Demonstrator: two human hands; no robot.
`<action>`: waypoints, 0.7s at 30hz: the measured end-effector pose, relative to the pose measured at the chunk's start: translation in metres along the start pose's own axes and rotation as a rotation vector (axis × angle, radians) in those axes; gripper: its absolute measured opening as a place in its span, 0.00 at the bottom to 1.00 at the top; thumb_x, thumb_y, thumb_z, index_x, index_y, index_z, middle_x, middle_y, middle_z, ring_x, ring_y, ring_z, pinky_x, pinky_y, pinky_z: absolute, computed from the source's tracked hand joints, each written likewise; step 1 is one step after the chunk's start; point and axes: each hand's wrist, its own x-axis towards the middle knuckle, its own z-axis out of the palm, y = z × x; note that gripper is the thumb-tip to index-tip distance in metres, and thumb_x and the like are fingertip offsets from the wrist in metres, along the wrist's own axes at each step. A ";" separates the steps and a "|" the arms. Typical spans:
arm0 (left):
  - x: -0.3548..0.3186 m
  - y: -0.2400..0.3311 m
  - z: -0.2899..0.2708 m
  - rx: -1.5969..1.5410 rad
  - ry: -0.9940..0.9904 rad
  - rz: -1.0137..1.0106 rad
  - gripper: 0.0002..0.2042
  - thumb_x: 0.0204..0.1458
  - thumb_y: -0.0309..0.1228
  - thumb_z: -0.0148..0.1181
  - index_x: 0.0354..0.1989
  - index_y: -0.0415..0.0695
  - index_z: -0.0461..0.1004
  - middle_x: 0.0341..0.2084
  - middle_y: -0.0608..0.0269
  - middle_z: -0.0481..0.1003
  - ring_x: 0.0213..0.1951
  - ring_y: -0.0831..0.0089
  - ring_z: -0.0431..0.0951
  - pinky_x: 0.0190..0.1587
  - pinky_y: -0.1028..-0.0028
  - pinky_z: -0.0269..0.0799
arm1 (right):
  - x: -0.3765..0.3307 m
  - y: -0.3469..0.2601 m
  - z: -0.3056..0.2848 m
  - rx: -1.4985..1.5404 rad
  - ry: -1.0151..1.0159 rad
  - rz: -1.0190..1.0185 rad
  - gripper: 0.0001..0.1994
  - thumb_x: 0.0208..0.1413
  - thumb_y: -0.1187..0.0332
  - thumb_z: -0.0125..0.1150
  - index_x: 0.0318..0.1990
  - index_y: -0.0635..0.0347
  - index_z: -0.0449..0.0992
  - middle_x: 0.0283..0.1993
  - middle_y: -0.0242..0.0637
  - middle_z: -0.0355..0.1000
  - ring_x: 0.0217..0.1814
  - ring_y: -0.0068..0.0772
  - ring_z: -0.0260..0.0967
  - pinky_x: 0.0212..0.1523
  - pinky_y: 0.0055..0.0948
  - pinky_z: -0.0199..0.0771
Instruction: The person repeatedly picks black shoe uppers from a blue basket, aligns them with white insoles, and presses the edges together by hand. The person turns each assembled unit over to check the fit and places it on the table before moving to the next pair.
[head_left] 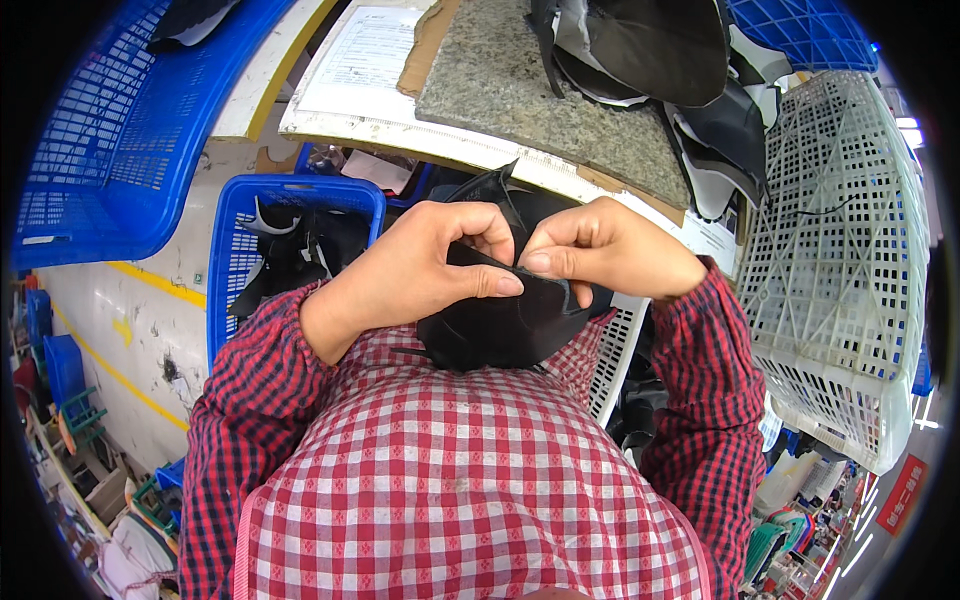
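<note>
A black leather shoe upper (490, 330) is held up in front of my checked apron, close to the table's front edge. My left hand (420, 265) pinches its upper edge between thumb and curled fingers. Close beside it, my right hand (600, 250) grips the same edge with thumb and forefinger, and a fingertip shows below the edge. The fingertips of both hands nearly meet at the middle of the piece. A pointed black flap of it rises behind the left fingers. Whatever lies between the fingertips is too small to make out.
Ahead is a white-edged table with a grey stone slab (540, 110), a paper sheet (360, 62) and stacked black uppers (640, 45). A blue basket (300, 187) with black pieces stands below left, a larger blue crate (130, 190) farther left. White crates (840, 230) rise at right.
</note>
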 end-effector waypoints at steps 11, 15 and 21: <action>0.009 -0.004 -0.006 -0.145 -0.090 -0.139 0.07 0.51 0.23 0.75 0.32 0.38 0.80 0.26 0.71 0.78 0.31 0.86 0.74 0.36 0.81 0.69 | 0.002 0.017 0.021 -0.176 0.248 -0.197 0.08 0.65 0.67 0.64 0.37 0.63 0.79 0.30 0.30 0.75 0.26 0.25 0.73 0.28 0.27 0.76; 0.014 -0.009 -0.005 0.043 -0.116 -0.078 0.07 0.54 0.25 0.73 0.32 0.37 0.80 0.25 0.72 0.73 0.30 0.85 0.70 0.35 0.79 0.65 | -0.003 0.019 0.028 -0.905 0.503 -0.593 0.06 0.60 0.68 0.64 0.34 0.61 0.78 0.29 0.37 0.75 0.30 0.39 0.75 0.30 0.35 0.76; 0.012 -0.020 0.002 0.054 -0.010 -0.031 0.08 0.56 0.27 0.71 0.31 0.36 0.78 0.27 0.73 0.66 0.30 0.82 0.65 0.34 0.77 0.60 | 0.005 0.040 0.029 0.262 0.431 -0.067 0.17 0.69 0.57 0.62 0.42 0.66 0.81 0.34 0.27 0.78 0.34 0.17 0.70 0.37 0.24 0.72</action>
